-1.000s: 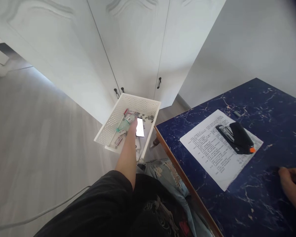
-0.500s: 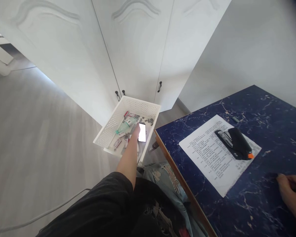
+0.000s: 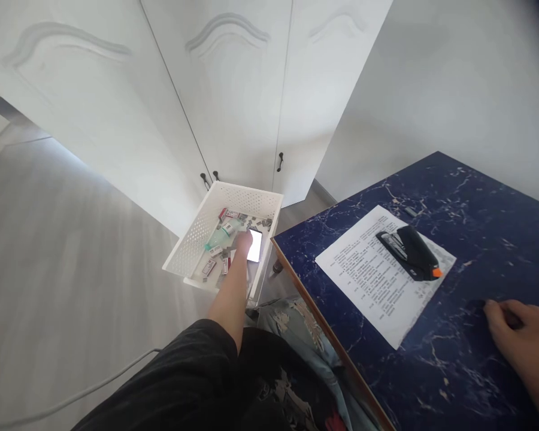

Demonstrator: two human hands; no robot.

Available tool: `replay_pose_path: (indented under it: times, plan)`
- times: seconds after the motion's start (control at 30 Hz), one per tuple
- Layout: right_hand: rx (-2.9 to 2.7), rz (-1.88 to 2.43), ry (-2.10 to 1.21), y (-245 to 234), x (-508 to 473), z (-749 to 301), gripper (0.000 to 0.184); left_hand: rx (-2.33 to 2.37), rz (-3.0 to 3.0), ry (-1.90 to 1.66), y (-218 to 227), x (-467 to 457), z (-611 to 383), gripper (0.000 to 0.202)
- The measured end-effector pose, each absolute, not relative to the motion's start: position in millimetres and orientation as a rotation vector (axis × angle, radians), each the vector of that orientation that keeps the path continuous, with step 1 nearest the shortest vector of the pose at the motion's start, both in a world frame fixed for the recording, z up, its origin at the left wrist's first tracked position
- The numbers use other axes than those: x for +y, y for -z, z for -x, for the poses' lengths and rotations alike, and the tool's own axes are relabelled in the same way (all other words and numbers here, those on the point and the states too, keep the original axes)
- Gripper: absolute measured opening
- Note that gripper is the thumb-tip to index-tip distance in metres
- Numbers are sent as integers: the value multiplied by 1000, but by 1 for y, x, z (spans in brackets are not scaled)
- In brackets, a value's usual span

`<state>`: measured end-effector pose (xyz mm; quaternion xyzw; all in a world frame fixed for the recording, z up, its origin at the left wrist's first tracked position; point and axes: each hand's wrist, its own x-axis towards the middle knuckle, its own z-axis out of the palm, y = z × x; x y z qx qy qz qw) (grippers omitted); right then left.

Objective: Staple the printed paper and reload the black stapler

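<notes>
My left hand [image 3: 244,241] reaches down into a white plastic basket [image 3: 175,256] with perforated walls. Its fingers are closed at the left edge of a phone [image 3: 254,246] whose screen glows white; the grip is partly hidden. Around it in the basket lie a clear green-tinted bottle [image 3: 220,237], small red-and-white boxes [image 3: 209,267] and many little grey pieces. My right hand [image 3: 514,329] rests on the dark blue marbled table [image 3: 467,221], fingers curled in, with nothing visible in them. Left of that hand, a black stapler-like tool with an orange tip [image 3: 411,252] lies on printed paper sheets [image 3: 363,275].
White cabinet doors [image 3: 224,108] with black handles stand behind the basket. A small grey piece [image 3: 411,211] lies on the table beyond the paper. The table's wooden edge [image 3: 314,323] runs beside my legs. A pale cable [image 3: 94,388] crosses the grey floor at lower left.
The view has shifted, so table and basket appear further left. My left hand stays at the phone, which sits slightly nearer the basket's right wall. My right hand still rests on the table.
</notes>
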<state>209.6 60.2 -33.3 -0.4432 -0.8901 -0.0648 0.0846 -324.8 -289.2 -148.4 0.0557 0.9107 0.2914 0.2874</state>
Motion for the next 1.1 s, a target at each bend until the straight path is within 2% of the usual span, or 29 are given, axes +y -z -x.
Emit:
replay_pose_path:
  times: [0.1, 0.27, 0.4, 0.47, 0.53, 0.63, 0.77, 0.9, 1.03, 1.1]
  plan:
    - [-2602, 1448, 20, 20, 50, -197, 35, 2459, -188, -810, 138, -289, 326, 41]
    - [-2530, 1492, -50, 20, 51, -191, 27, 2475, -270, -994, 99, -282, 337, 45]
    - [-2523, 1441, -31, 23, 48, -189, 26, 2442, -401, -1211, 48, -271, 355, 56]
    - [-2525, 1383, 1, 21, 43, -187, 27, 2403, -505, -1348, 24, -265, 360, 53]
    - [-2513, 1328, 39, 18, 37, -184, 27, 2426, -600, -1348, 7, -257, 358, 45]
    - [-2465, 1288, 90, 12, 31, -179, 25, 2371, -770, -1312, -3, -239, 337, 50]
    - [-2451, 1289, 148, 2, 21, -171, 27, 2307, -1187, -900, 2, -209, 293, 54]
    - [-2439, 1305, 224, -4, -8, -181, 27, 2316, -1340, -518, 2, -194, 272, 63]
    - [-2505, 1173, 38, -1, -59, -245, 32, 2399, -1336, -314, -2, -193, 265, 71]
    - [-2469, 1249, -51, 2, -90, -295, 36, 2525, -1319, -203, -4, -196, 256, 70]
